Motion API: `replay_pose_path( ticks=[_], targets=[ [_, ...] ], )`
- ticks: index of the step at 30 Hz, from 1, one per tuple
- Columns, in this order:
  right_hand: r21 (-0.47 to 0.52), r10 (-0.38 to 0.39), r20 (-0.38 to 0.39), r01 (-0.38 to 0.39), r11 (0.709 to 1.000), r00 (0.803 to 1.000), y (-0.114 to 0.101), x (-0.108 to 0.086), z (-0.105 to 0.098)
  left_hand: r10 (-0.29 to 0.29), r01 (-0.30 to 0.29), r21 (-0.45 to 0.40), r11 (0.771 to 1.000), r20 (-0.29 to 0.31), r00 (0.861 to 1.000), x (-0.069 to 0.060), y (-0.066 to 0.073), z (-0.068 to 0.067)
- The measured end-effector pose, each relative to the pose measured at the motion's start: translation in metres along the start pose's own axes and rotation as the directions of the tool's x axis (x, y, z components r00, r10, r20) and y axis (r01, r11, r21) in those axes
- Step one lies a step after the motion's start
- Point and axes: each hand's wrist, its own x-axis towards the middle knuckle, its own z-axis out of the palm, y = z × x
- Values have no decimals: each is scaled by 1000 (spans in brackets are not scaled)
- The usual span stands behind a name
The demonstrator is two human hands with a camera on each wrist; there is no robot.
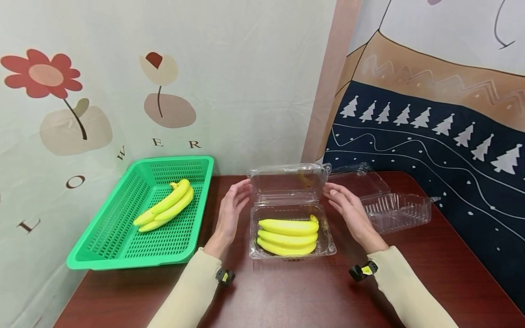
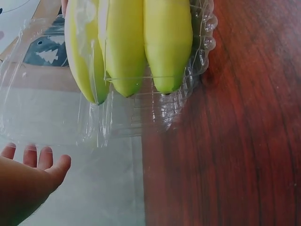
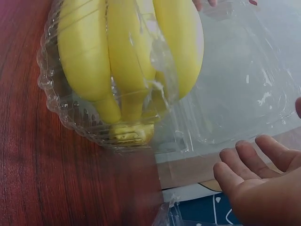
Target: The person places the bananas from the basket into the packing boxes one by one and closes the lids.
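A clear plastic clamshell box (image 1: 326, 249) lies in front of me with its lid (image 1: 287, 184) raised at the back. Inside rests a bunch of three yellow bananas (image 1: 288, 237), its stem to the right. My left hand (image 1: 230, 210) is at the lid's left edge, fingers extended. On the opposite side, my right hand (image 1: 349, 212) is held palm inward with fingers fairly straight, near the lid's right edge. Both wrist views show the fingertips (image 2: 45, 157) close to the lid; whether they touch it I cannot tell. Neither hand grips anything.
To the left stands a green plastic basket (image 1: 131, 263) holding another banana bunch (image 1: 174, 205). Behind my right hand sits a second clear clamshell (image 1: 398, 212), open. A patterned cloth wall (image 1: 246, 91) borders the back of the dark red wooden table (image 1: 287, 291).
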Motion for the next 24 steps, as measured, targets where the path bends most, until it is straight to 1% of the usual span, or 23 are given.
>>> replay_pose_path(
  ticks=[7, 12, 15, 20, 24],
  targets=[
    [-11, -4, 4, 4, 1000, 1000, -6, -6, 1, 22, -22, 8, 1000, 17, 1000, -5, 5, 0],
    [1, -21, 5, 21, 1000, 1000, -11, -12, 1, 31, -31, -3, 1000, 20, 999, -8, 9, 2],
    [13, -29, 6, 29, 1000, 1000, -13, -16, 1, 27, -28, 20, 999, 22, 999, -10, 10, 2],
    [30, -20, 8, 19, 999, 1000, -14, -22, 1, 28, -32, 93, 995, 45, 999, -15, 12, 1],
    [6, -6, 5, 6, 1000, 1000, -17, -28, -1, 30, -37, 106, 994, 68, 997, -20, 14, 0]
  ],
)
